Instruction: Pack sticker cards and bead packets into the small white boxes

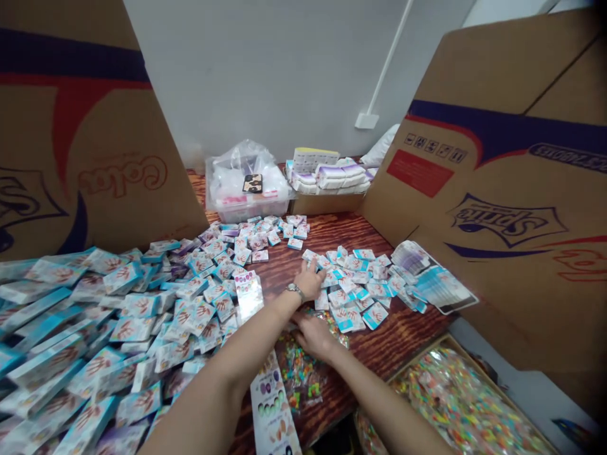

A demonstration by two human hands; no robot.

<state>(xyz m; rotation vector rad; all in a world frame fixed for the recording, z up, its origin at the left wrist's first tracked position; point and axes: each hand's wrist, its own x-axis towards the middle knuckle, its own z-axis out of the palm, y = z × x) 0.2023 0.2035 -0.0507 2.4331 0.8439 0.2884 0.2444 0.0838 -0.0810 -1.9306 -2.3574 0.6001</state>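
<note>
- Left hand [309,281]: I read the fingers as spread wide, palm down on the loose blue-and-white packets [353,284]. Nothing is pinched. A wristwatch [294,291] sits on this wrist.
- Right hand [313,336]: palm down, on or just above a clear bag of multicoloured pieces [300,373]. From my feed, I cannot tell whether the fingers are closed on it.
- Packet location: the loose packets lie on a wooden table [403,328], spread just right of the hands. A large heap of similar packets [118,328] fills the left side, running up to a smaller scatter [251,243].
- Nearby: a glossy printed card [249,296] stands out at the heap's edge, beside the left forearm. A printed sheet [270,404] lies below it.
- Far edge: a clear plastic tub [246,189] and stacked white packs [327,180].
- Right side: a tray of colourful bags [465,404] and a Sprite cardboard panel [507,221].
</note>
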